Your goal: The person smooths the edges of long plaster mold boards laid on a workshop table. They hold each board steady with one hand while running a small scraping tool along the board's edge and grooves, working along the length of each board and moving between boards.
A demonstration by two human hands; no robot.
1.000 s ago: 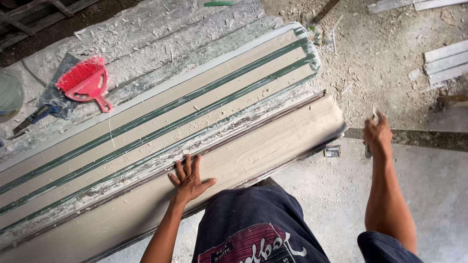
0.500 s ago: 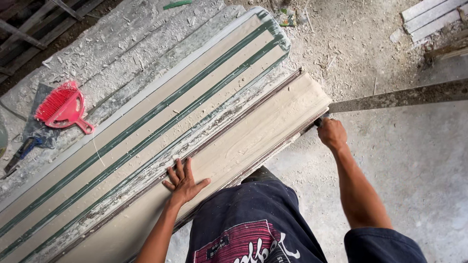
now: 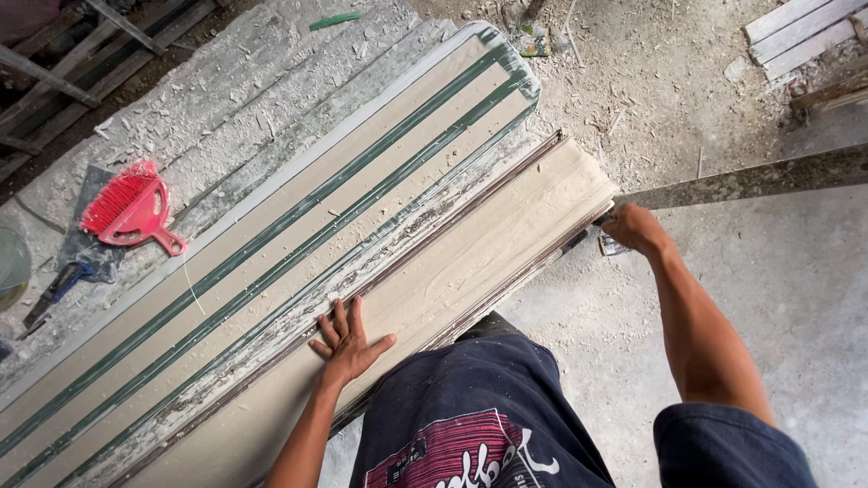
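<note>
A long pale beige plaster moulding strip (image 3: 452,280) lies diagonally across the frame, from lower left up to right of centre, in a dark-edged trough beside a wider cream mould bed with green rails (image 3: 298,226). The left hand (image 3: 348,339) rests flat on the strip in the lower middle, fingers spread wide and palm down, gripping nothing. The right hand (image 3: 633,228) is at the strip's far end, right of centre, fingers curled narrow around a small flat metal tool (image 3: 608,242) tucked against the corner; what kind of tool I cannot tell.

From where I stand, the work looks like freeing that end of the cast. Doing it well seems to call for steady, even pressure from the flat palm so the strip does not jump, and a shallow, gentle pry at the corner, since thin plaster looks likely to chip or crack there. A red plastic hand brush (image 3: 131,212) lies at the left on the dusty grey slab (image 3: 235,99).
</note>
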